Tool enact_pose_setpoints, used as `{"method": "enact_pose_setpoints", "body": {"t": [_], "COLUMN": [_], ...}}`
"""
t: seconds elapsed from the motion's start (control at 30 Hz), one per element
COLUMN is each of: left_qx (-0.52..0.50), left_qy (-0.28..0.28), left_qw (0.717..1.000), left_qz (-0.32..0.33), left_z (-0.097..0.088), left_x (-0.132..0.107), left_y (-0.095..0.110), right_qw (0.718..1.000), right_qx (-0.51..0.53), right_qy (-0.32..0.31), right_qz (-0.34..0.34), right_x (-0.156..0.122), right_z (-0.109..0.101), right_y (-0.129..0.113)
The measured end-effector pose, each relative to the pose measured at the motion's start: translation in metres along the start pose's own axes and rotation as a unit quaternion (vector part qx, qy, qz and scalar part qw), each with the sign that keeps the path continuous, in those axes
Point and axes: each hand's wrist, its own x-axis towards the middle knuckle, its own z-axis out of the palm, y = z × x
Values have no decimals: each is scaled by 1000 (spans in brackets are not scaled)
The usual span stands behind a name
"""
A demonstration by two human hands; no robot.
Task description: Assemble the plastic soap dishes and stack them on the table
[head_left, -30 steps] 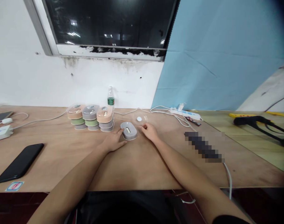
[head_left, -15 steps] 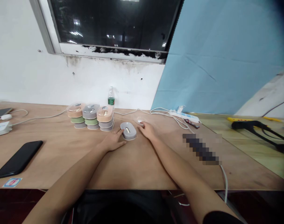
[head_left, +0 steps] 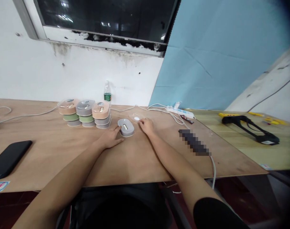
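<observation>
A grey oval plastic box [head_left: 126, 129] with a small pale strip on its top stands on the table in front of me. My left hand [head_left: 110, 138] lies to its left, fingertips against the box's side and thumb spread out on the tabletop. On the other side, my right hand [head_left: 147, 126] has its fingers pinched at the near edge of a clear plastic lid [head_left: 136, 116] bearing a white round spot. That lid lies flat just behind the box and is hard to see against the wood.
Stacked peach, green and grey boxes [head_left: 86, 112] stand left of centre, with a plastic bottle [head_left: 107, 93] behind. A black phone [head_left: 11, 159] lies left. A power strip [head_left: 180, 112], white cables and a pixelated dark object [head_left: 194, 142] are right; a black frame [head_left: 251, 128] lies beyond.
My view has turned to the right, so everything sits further left in the picture. Both hands keep nearly the same places beside the grey box and the clear lid.
</observation>
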Motion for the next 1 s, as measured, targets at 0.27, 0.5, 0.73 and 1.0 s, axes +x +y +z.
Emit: {"method": "enact_pose_setpoints", "body": {"t": [0.27, 0.5, 0.73, 1.0], "left_qx": [-7, -35, -30, -25], "left_qy": [-7, -4, -11, -5], "left_qw": [1000, 999, 999, 1000], "left_qz": [-13, -12, -14, -6], "left_z": [-4, -10, -8, -5], "left_x": [1, -3, -3, -3], "left_y": [5, 10, 9, 3], "right_qw": [998, 1000, 999, 969], "right_qx": [-48, -27, 21, 50], "right_qy": [0, 6, 2, 178], "right_qz": [28, 13, -30, 162], "right_x": [29, 34, 24, 20], "right_z": [15, 19, 17, -2], "right_y": [-21, -18, -15, -3]}}
